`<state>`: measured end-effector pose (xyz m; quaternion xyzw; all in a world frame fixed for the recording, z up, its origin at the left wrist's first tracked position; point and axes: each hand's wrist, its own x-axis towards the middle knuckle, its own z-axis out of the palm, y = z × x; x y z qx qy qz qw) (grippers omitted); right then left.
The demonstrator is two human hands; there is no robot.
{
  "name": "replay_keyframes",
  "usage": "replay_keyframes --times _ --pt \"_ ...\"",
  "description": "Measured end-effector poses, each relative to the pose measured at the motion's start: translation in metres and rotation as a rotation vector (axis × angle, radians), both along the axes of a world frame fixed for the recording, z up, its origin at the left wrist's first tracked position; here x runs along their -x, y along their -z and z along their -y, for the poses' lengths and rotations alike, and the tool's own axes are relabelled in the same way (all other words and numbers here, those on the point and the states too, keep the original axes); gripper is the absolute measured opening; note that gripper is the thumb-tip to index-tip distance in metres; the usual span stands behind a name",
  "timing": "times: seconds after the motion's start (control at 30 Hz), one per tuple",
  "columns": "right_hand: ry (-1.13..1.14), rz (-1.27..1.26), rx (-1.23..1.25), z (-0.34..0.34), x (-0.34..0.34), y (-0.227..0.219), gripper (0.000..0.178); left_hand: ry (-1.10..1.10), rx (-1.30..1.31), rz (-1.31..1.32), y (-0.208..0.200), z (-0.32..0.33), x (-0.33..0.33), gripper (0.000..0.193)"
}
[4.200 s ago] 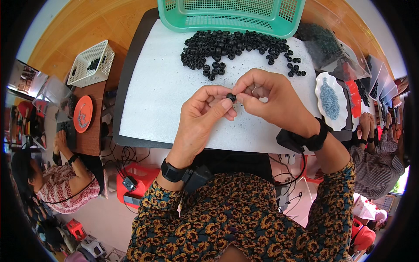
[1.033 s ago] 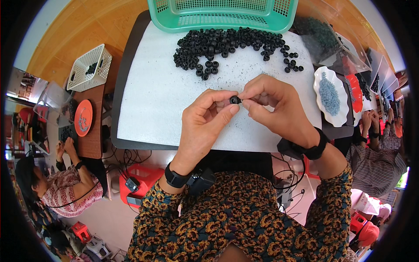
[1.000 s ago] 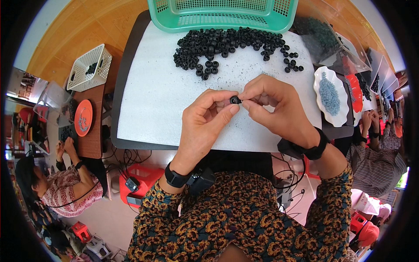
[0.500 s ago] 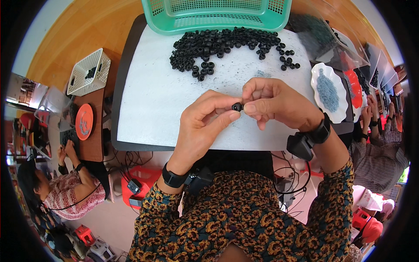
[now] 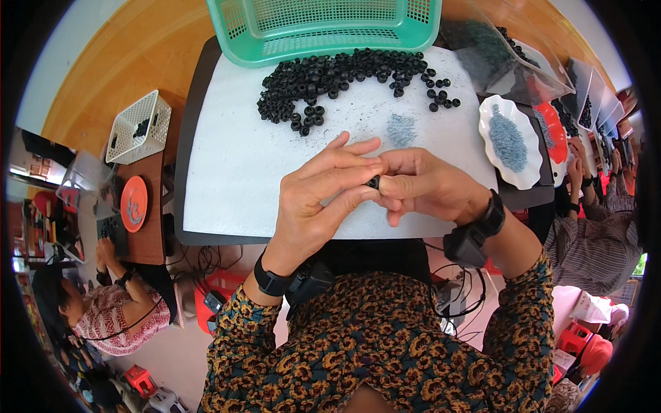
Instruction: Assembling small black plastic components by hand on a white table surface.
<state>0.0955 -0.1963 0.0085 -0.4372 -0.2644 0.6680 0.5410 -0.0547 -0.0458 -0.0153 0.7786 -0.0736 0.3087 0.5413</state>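
Note:
Just above the sheet's near part, a small round black part (image 5: 373, 182) with a hole sits between my fingertips. My left hand (image 5: 310, 196) pinches it from the left with thumb and forefinger, the other fingers stretched out. My right hand (image 5: 434, 186) is closed against its right side, thumb and fingertips pressed together; anything else tiny in that pinch is hidden. A heap of similar black parts (image 5: 303, 86) spreads over the far side of the white sheet (image 5: 234, 165). Beyond my fingers lies a patch of tiny blue-grey pieces (image 5: 401, 131).
A green mesh basket (image 5: 330, 56) stands behind the heap. On the right are a white scalloped dish (image 5: 487, 124) of blue-grey pieces, a red plate (image 5: 556, 131) and clear bins (image 5: 506, 79). A white basket (image 5: 127, 144) and orange plate (image 5: 133, 204) are left, near a seated person (image 5: 117, 310).
My hands have drawn closer together around the black part, and my left fingers have stretched forward. The view has shifted slightly, uncovering more of the blue-grey patch.

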Motion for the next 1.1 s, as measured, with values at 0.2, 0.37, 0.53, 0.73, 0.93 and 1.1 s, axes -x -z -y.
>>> replay_keyframes --times 0.2,0.37,0.53,0.73,0.93,1.1 --pt "-0.002 -0.067 0.004 0.007 -0.004 0.0 0.026 -0.026 0.055 -0.038 -0.004 0.01 -0.004 0.027" --pt "0.032 0.098 0.013 0.007 -0.011 -0.024 0.03 -0.078 -0.037 -0.069 -0.005 0.006 -0.001 0.034" --pt "0.373 0.44 -0.176 0.019 -0.072 -0.063 0.027 -0.186 0.138 -0.091 -0.002 -0.005 0.014 0.032" --pt "0.742 -0.305 -0.513 0.038 -0.184 -0.117 0.019 -0.27 0.004 -0.337 0.012 -0.016 0.031 0.024" --pt "0.386 0.439 -0.216 -0.023 -0.111 -0.073 0.033 -0.381 0.319 -0.321 0.017 -0.017 0.038 0.025" --pt "0.083 0.964 -0.046 -0.075 -0.023 -0.037 0.024 -0.37 0.447 -0.273 0.019 -0.019 0.036 0.03"
